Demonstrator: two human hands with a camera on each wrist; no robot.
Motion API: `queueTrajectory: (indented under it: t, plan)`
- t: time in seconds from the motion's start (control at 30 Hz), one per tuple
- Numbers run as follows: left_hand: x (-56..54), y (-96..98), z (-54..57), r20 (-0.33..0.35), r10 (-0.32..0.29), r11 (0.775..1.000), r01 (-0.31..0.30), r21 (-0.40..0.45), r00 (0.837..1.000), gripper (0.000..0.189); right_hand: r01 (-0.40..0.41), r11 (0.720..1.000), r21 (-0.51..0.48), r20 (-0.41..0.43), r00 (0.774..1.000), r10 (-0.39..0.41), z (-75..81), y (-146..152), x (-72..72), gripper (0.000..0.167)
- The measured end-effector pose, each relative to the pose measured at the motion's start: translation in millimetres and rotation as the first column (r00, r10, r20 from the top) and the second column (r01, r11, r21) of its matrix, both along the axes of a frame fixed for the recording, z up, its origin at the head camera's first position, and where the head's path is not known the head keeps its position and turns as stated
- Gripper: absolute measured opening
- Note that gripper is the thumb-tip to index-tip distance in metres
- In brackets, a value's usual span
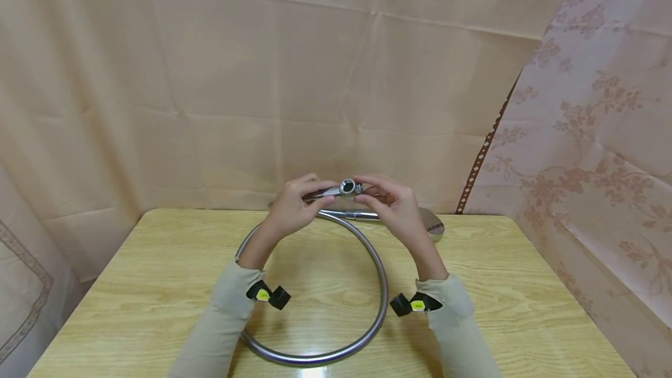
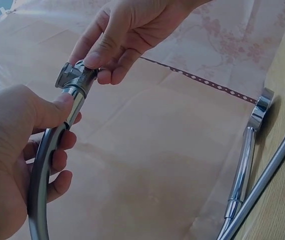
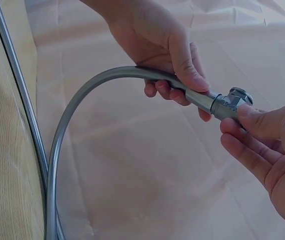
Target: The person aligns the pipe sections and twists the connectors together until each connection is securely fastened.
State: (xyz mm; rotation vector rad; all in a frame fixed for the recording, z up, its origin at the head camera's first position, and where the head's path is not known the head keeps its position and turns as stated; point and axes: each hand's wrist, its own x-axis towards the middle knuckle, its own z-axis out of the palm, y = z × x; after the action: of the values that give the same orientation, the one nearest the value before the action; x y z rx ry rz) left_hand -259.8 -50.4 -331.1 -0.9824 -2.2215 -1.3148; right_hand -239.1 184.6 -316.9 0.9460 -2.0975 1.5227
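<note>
My left hand [image 1: 293,206] grips the end of a grey shower hose [image 2: 44,162], its fingers curled round the hose and the chrome end nut [image 3: 198,99]. A small chrome fitting [image 2: 76,77] with a round side opening sits on that nut, in line with the hose. Thumb and fingers of my right hand [image 1: 395,206] pinch the far end of this fitting; how far it is threaded on cannot be seen. Both hands hold the joint raised above the table's back edge. On the table lies a chrome shower head [image 2: 259,112] with a long handle [image 2: 242,170], behind my right wrist.
The hose [image 1: 385,284] lies in a wide loop on the wooden table [image 1: 499,308], between my forearms. Behind the table hangs a beige cloth [image 1: 315,74]; a pink floral cloth [image 1: 604,150] covers the right side. A small camera is strapped to each wrist.
</note>
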Motion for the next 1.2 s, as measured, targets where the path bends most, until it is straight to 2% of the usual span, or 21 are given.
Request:
queueTrajectory:
  t: [0.3,0.5,0.9,1.2]
  plan:
    - [0.2,-1.3,-0.5,-0.001,-0.011,1.0,0.011,0.004,1.0,0.022,0.043,0.999,0.003,-0.036,0.998,-0.042,-1.6,-1.9,1.4,0.031]
    - [0.5,-3.2,0.2,0.029,-0.023,0.999,0.022,0.042,0.999,0.022,0.045,0.999,-0.003,-0.072,0.996,-0.045,-2.3,-1.4,1.7,0.029]
    - [1.6,-3.3,-0.2,0.071,-0.003,0.995,-0.003,0.097,0.997,0.02,0.07,0.997,0.013,-0.04,0.997,-0.07,-1.8,-2.6,3.3,0.025]
    - [4.2,-1.2,-0.6,0.079,0.033,0.996,-0.039,0.078,0.996,0.02,0.118,0.992,0.051,0.002,0.993,-0.118,-1.3,-2.3,5.3,0.022]
